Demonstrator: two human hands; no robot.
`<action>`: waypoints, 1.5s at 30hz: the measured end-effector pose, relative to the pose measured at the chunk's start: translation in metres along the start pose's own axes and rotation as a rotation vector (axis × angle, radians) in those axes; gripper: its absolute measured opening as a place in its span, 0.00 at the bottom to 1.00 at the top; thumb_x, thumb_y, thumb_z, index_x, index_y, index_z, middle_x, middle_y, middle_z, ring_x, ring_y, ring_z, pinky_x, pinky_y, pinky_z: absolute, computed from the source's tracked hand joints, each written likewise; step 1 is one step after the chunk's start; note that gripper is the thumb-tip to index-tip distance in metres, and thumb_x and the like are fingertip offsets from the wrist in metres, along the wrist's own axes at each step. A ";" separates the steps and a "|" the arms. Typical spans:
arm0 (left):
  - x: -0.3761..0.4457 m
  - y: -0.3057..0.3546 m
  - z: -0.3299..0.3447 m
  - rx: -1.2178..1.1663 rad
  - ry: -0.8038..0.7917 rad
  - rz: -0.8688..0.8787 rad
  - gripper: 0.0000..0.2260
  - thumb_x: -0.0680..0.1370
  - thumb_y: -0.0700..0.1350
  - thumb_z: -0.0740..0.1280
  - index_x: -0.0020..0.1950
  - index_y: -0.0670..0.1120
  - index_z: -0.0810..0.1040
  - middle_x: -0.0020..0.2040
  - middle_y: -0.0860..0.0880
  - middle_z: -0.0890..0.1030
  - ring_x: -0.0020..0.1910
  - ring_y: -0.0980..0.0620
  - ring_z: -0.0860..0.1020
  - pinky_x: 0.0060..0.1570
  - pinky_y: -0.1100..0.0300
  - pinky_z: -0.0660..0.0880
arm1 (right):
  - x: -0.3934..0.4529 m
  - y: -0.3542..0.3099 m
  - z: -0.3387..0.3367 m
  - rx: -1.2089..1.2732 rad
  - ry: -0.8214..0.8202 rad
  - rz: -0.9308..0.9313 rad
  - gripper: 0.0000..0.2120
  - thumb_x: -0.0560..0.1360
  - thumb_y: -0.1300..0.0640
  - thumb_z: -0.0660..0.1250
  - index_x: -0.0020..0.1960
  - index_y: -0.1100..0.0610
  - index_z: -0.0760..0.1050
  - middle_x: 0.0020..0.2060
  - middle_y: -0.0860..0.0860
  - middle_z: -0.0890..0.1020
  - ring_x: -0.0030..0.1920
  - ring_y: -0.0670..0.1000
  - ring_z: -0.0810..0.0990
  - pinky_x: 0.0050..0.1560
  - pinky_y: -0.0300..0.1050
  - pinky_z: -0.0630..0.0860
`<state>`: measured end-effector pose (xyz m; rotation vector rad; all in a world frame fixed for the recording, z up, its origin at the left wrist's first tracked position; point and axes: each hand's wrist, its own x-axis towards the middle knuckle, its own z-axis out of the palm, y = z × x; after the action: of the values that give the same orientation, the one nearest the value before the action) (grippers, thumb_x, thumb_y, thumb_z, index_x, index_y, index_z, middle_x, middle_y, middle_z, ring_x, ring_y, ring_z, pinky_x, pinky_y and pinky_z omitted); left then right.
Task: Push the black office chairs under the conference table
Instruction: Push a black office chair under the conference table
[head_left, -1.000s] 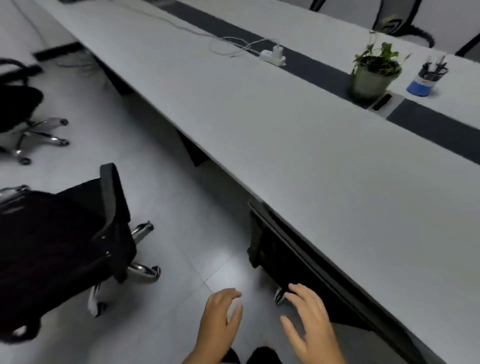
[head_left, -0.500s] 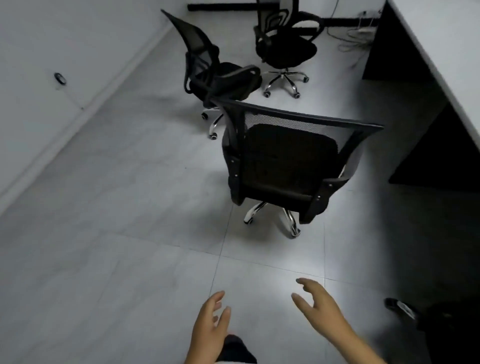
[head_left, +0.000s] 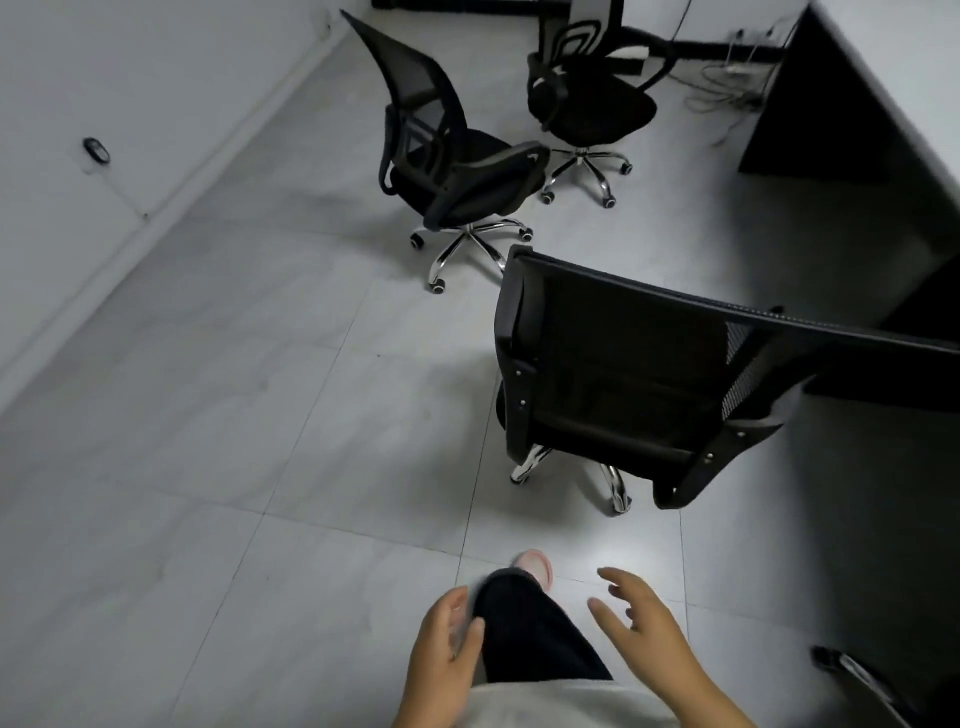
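Observation:
Three black office chairs stand on the grey tile floor, away from the conference table (head_left: 893, 88), whose grey top runs along the upper right edge. The nearest chair (head_left: 639, 374) shows me its mesh back, just right of centre. A second chair (head_left: 447, 156) stands behind it, and a third chair (head_left: 587, 98) is farther back. My left hand (head_left: 447, 660) and my right hand (head_left: 644, 634) hang low at the bottom, both empty with fingers apart, well short of the nearest chair.
A white wall with a baseboard (head_left: 104, 156) runs along the left. Cables (head_left: 727, 88) lie on the floor at the top right. A chrome chair base (head_left: 862, 680) pokes in at the lower right. My leg and pink shoe (head_left: 535, 566) are between my hands.
The view has swung from the table top to the floor and chairs. I have stepped closer to the nearest chair, which now looks bigger. My hands stay empty.

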<state>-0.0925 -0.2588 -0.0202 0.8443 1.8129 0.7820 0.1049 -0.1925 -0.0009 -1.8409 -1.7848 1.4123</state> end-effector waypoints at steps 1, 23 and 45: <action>0.015 0.009 0.000 0.006 -0.001 0.020 0.15 0.76 0.39 0.62 0.63 0.45 0.68 0.64 0.47 0.71 0.57 0.56 0.70 0.52 0.71 0.67 | 0.013 -0.007 -0.007 0.018 0.036 -0.011 0.19 0.74 0.52 0.64 0.63 0.55 0.68 0.54 0.46 0.70 0.61 0.49 0.71 0.55 0.35 0.63; 0.260 0.331 0.006 0.862 0.227 1.597 0.28 0.74 0.65 0.51 0.25 0.47 0.72 0.20 0.51 0.70 0.20 0.52 0.70 0.21 0.63 0.64 | 0.140 -0.107 -0.207 -0.646 1.043 -0.188 0.35 0.73 0.32 0.47 0.41 0.60 0.79 0.35 0.53 0.82 0.43 0.49 0.74 0.54 0.43 0.62; 0.422 0.386 -0.066 0.793 -0.058 1.674 0.35 0.71 0.71 0.45 0.31 0.44 0.77 0.29 0.50 0.78 0.37 0.56 0.67 0.48 0.58 0.63 | 0.235 -0.249 -0.091 -0.789 1.066 0.115 0.19 0.62 0.37 0.52 0.23 0.50 0.61 0.19 0.47 0.63 0.19 0.47 0.70 0.22 0.37 0.52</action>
<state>-0.2032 0.2918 0.1075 2.9578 0.9495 0.8864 -0.0377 0.1108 0.1141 -2.3264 -1.6454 -0.4312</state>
